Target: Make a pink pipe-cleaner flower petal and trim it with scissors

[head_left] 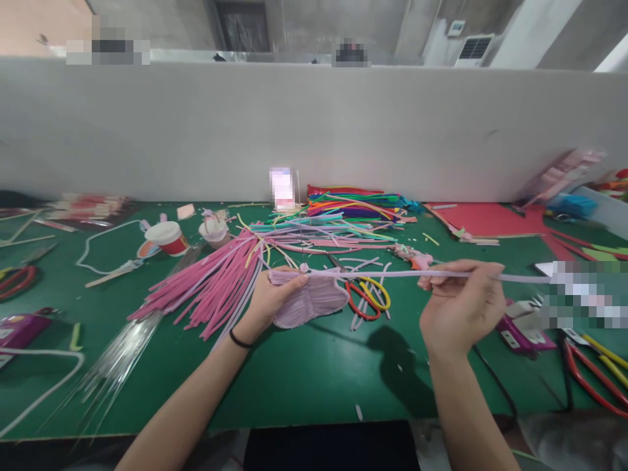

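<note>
In my left hand [277,294] is a lilac butterfly-shaped piece [311,302] built from rows of pipe cleaner, pinched with the thumb on its upper edge. A long lilac pipe cleaner [383,274] runs from that edge straight to the right. My right hand [461,301] is closed around this strip, and its free end sticks out past the fingers. Red-and-yellow-handled scissors [366,297] lie on the table just behind the piece, among short lilac offcuts. A dark hair tie circles my left wrist.
Pink pipe cleaners [210,281] and thin wires [132,347] lie left of my hands. A multicoloured pipe-cleaner bundle [358,203], a lit phone [282,188] and a paper cup [167,237] stand or lie farther back. Red sheets [485,219] and more scissors [593,373] are right.
</note>
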A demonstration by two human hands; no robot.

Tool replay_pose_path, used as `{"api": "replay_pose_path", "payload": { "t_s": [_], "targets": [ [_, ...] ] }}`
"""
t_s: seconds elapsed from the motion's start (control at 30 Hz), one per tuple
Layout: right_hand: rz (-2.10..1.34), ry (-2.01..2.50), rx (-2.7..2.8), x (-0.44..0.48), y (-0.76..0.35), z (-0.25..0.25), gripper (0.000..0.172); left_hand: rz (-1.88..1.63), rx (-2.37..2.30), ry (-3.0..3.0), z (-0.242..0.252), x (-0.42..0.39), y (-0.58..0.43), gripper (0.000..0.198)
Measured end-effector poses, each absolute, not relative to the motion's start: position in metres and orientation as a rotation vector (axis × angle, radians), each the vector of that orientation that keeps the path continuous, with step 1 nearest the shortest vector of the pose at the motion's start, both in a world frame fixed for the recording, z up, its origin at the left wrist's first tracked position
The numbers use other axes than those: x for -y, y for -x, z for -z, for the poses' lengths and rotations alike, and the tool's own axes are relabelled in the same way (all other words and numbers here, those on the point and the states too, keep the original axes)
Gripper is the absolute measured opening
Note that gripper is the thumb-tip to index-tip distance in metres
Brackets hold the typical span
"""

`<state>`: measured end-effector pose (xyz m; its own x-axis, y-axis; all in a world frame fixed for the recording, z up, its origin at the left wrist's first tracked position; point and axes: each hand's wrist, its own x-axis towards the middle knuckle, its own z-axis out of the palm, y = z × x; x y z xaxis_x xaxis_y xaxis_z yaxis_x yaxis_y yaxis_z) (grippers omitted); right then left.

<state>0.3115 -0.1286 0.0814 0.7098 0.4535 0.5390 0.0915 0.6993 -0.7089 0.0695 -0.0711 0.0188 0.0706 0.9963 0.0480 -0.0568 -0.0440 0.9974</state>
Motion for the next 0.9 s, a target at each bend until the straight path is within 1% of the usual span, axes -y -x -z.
{"api": "replay_pose_path", "payload": {
  "t_s": [0.23,0.3,0.43,0.53,0.6,0.73,0.9],
  "targets": [
    [-0.27,0.816,0.787,0.122,-0.307,-0.08,0.042,-1.185,-1.106,-1.241,-0.018,0.072,-0.069,0.026],
    [-0.379,0.818,0.805,0.115,-0.307,-0.076,0.041,-1.176,-1.091,-1.243,-0.019,0.072,-0.068,0.025],
    [-0.712,0.82,0.782,0.097,-0.312,-0.063,0.039,-1.158,-1.072,-1.261,-0.023,0.074,-0.07,0.024],
    [-0.847,0.881,0.774,0.088,-0.318,-0.053,0.04,-1.176,-1.011,-1.296,-0.027,0.076,-0.071,0.022],
    [-0.86,0.914,0.784,0.086,-0.32,-0.048,0.042,-1.189,-0.978,-1.328,-0.027,0.076,-0.071,0.021],
    [-0.783,0.975,0.805,0.087,-0.321,-0.044,0.046,-1.205,-1.026,-1.409,-0.027,0.077,-0.07,0.021],
    [-0.802,1.234,0.958,0.095,-0.332,-0.041,0.06,-1.301,-1.116,-1.525,-0.028,0.079,-0.07,0.02]
  ]
}}
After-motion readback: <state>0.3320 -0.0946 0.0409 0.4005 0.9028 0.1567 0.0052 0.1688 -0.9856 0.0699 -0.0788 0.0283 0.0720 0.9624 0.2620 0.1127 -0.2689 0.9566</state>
